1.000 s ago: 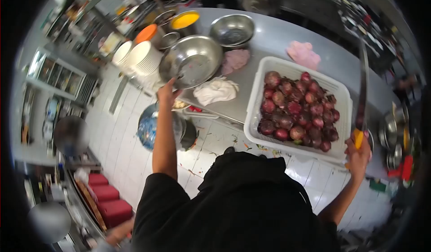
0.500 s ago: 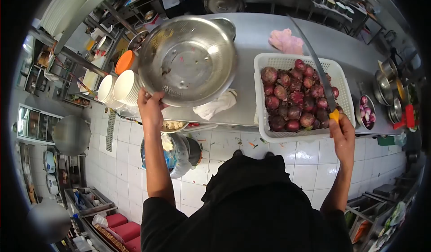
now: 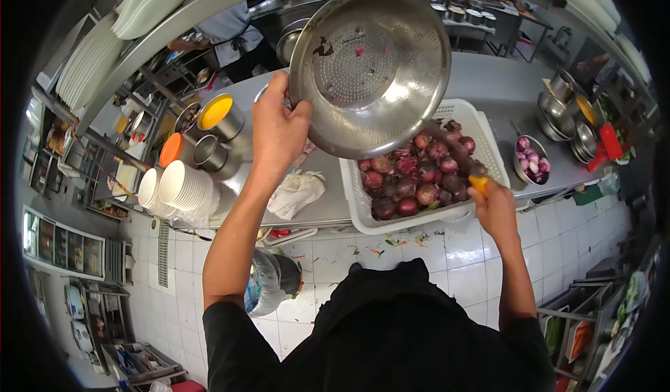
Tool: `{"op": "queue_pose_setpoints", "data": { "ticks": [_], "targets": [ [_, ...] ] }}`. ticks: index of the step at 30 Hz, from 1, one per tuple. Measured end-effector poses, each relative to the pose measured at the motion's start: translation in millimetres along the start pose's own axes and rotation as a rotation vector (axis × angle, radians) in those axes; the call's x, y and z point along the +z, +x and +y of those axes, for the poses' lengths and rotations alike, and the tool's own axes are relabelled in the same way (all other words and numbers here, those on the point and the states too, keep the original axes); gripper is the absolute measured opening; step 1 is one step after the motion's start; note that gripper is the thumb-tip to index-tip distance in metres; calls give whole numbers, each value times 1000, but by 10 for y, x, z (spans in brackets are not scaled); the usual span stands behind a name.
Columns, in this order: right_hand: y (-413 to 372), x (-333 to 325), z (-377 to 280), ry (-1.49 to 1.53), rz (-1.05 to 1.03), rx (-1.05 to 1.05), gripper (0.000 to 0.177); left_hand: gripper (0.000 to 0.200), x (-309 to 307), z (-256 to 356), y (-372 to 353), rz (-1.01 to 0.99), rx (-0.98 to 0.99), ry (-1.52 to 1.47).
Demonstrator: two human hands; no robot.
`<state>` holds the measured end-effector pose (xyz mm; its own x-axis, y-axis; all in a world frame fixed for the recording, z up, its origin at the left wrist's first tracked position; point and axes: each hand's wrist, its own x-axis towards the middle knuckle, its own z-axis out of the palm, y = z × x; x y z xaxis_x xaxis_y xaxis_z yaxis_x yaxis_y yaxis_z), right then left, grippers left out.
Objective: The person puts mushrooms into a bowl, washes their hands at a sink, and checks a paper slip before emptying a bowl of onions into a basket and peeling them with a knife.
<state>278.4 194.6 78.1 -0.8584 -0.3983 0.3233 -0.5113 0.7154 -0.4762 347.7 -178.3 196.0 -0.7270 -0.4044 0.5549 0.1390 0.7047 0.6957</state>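
My left hand (image 3: 279, 127) grips the lower left rim of a large metal colander (image 3: 373, 60), which is tilted up above the counter with a few scraps on its perforated bottom. Behind and below it sits a white plastic basket (image 3: 488, 137) full of red onions (image 3: 427, 193). My right hand (image 3: 494, 207) is closed round the yellow handle of a knife (image 3: 478, 185) at the basket's right side. The blade is dark and partly hidden against the onions and behind the colander. A crumpled white cloth (image 3: 296, 193) lies on the counter below my left hand.
Stacked white containers (image 3: 185, 188), metal pots (image 3: 210, 153) and a yellow-topped container (image 3: 216, 112) stand at the left. A bowl of peeled onions (image 3: 532, 161) is on the right. Another person (image 3: 234, 36) stands across the counter. A lined bin (image 3: 262, 284) is below; a shelf (image 3: 146, 57) crosses overhead.
The colander in my left hand has moved right and up and tilted, now partly over the basket. Pots behind it have come into view. The knife is lower, over the onions. The camera view has shifted.
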Motion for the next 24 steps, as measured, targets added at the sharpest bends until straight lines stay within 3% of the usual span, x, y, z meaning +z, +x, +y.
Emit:
{"op": "queue_pose_setpoints", "data": {
  "ticks": [1,5,8,13,17,19,22,24],
  "targets": [
    [-26,-33,51,-109,-109,20,25,20,51,75,-24,0,8,23],
    [-121,-144,-35,132,121,0,20,21,227,131,-65,-33,15,61],
    [-221,-110,219,-133,-123,9,23,21,308,173,-96,-36,11,42],
    [-191,-319,75,128,-22,76,23,21,348,143,-96,-30,-38,13],
    [63,-452,-203,192,34,44,24,20,478,-190,-57,-64,-65,-248],
    [161,-449,-260,211,11,41,26,19,460,-79,-105,-70,-89,-247],
    [151,-387,-210,328,-56,51,26,16,226,125,-290,-1,-118,-10],
    [43,-439,-168,506,-138,197,26,19,-44,-156,-474,99,-226,-181]
  ]
}}
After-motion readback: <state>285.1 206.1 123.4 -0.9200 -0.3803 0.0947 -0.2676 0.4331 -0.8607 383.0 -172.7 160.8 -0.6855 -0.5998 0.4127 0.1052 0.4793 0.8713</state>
